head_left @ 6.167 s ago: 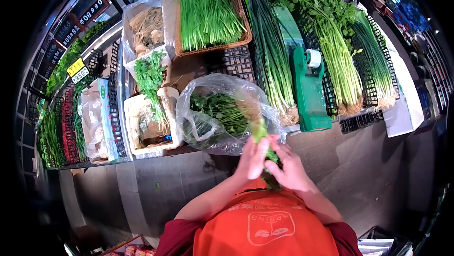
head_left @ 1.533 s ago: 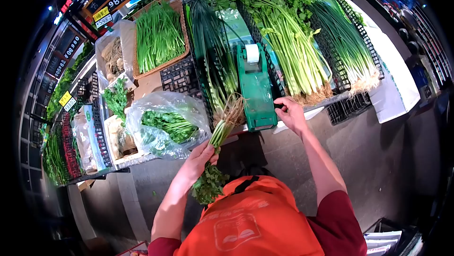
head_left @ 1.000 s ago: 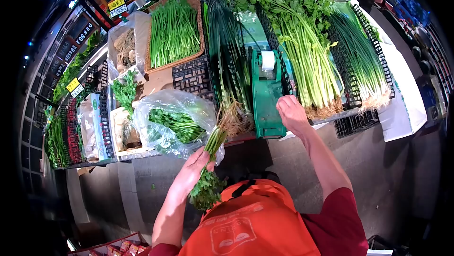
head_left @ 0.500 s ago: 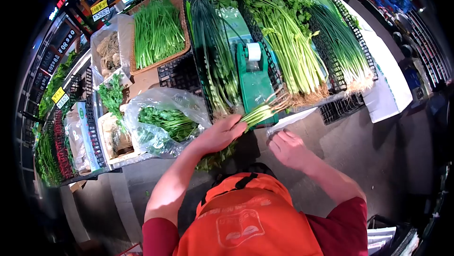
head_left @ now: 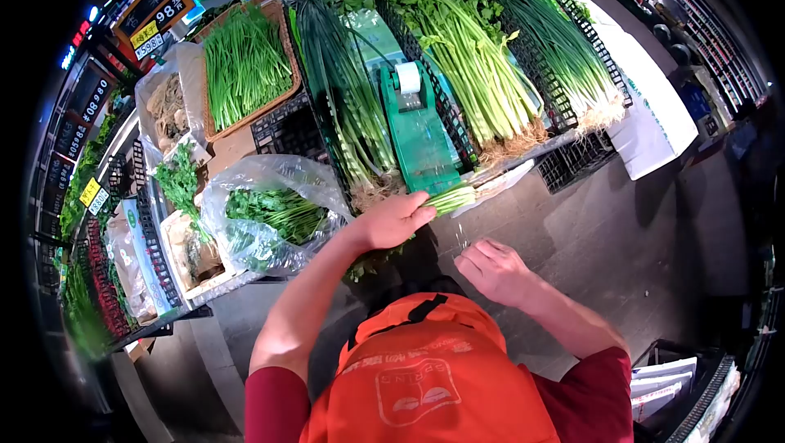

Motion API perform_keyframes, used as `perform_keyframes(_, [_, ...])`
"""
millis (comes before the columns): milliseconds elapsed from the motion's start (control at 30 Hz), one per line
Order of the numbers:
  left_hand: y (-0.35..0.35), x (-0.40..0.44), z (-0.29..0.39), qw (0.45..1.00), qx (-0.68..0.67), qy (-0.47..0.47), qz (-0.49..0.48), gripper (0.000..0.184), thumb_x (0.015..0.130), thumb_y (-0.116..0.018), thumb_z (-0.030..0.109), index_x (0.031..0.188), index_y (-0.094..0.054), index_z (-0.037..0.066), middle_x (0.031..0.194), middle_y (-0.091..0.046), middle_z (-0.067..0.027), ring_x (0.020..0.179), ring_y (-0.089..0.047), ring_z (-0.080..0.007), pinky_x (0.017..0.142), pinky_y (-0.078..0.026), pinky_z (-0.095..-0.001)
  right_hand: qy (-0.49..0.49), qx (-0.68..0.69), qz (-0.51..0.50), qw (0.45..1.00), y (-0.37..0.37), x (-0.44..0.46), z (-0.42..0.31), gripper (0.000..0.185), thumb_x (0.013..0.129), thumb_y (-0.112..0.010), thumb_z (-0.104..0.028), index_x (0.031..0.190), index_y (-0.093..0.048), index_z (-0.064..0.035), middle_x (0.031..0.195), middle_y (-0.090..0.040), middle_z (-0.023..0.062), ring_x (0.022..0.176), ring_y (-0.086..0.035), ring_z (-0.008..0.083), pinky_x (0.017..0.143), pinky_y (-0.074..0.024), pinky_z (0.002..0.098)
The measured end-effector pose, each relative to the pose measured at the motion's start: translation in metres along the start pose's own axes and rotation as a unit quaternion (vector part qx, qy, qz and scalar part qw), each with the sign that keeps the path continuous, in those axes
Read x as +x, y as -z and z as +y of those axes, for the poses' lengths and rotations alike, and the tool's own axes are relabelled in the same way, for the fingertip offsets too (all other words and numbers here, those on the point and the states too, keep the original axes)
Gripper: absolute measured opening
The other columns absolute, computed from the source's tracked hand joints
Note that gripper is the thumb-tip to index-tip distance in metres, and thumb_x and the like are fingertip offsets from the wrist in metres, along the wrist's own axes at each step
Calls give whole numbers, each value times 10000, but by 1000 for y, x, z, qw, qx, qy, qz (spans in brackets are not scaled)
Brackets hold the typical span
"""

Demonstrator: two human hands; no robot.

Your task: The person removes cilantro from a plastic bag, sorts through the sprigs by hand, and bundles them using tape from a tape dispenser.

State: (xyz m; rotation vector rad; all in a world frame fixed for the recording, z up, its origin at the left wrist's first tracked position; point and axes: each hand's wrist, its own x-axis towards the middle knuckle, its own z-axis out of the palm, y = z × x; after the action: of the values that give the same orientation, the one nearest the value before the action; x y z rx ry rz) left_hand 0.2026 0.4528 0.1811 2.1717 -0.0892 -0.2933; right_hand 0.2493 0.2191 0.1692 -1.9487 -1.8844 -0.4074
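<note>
My left hand [head_left: 396,220] is closed round a bunch of leafy greens [head_left: 452,198]; its pale stalk ends point right and its leaves hang below the hand. Lower and to the right, my right hand [head_left: 495,269] has its fingers pinched together. A thin clear strip [head_left: 462,235] glints just above those fingertips and looks like tape. Beyond the bunch stands a green tape dispenser [head_left: 423,148] with a white roll, apart from both hands. Left of my left hand, a clear plastic bag [head_left: 219,197] lies open around more green bunches.
Long dark-green leeks [head_left: 343,99], celery [head_left: 474,67] and spring onions [head_left: 564,58] lie in crates across the stall. A wicker basket [head_left: 292,75] holds thin green stems. Price signs [head_left: 155,13] stand at the left. A black crate [head_left: 576,163] sits below the stall's edge.
The bunch's stalk ends have turned to point more level to the right. My right hand has come slightly lower, away from the bunch. The stall has shifted left in view.
</note>
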Motion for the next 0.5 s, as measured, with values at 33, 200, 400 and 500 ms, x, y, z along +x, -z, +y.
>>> perform_keyframes(33, [-3, 0, 3, 1000, 13, -9, 2, 336, 919, -402, 333, 939, -432, -1, 729, -510, -193, 705, -523, -324, 638, -388, -398, 1, -1, 3, 1000, 2, 1, 0, 161, 636, -558, -97, 784, -528, -40, 751, -495, 38, 734, -523, 172, 654, -478, 285])
perform_keyframes(200, [-15, 0, 13, 998, 58, -8, -12, 330, 914, -402, 329, 976, -429, 7, 739, -530, -234, 722, -519, -405, 627, -383, -444, 14, 5, 12, 1000, 11, 6, 1, 177, 619, -551, -109, 776, -521, -34, 751, -495, 41, 727, -519, 174, 646, -474, 281])
perform_keyframes(400, [-27, -1, 11, 994, 105, -11, -7, 326, 904, -405, 342, 966, -429, 23, 756, -536, -241, 756, -517, -429, 636, -376, -500, 23, -15, 5, 1000, 26, 17, 9, 180, 633, -552, -102, 794, -497, -46, 745, -496, 39, 714, -519, 181, 615, -468, 290])
perform_keyframes(500, [-30, -2, 13, 992, 121, 4, -33, 316, 899, -415, 338, 939, -435, 25, 773, -547, -230, 774, -526, -421, 651, -385, -503, 1, 27, 39, 999, 18, 26, 29, 163, 638, -556, -85, 777, -474, -55, 744, -498, 54, 704, -521, 202, 604, -464, 297])
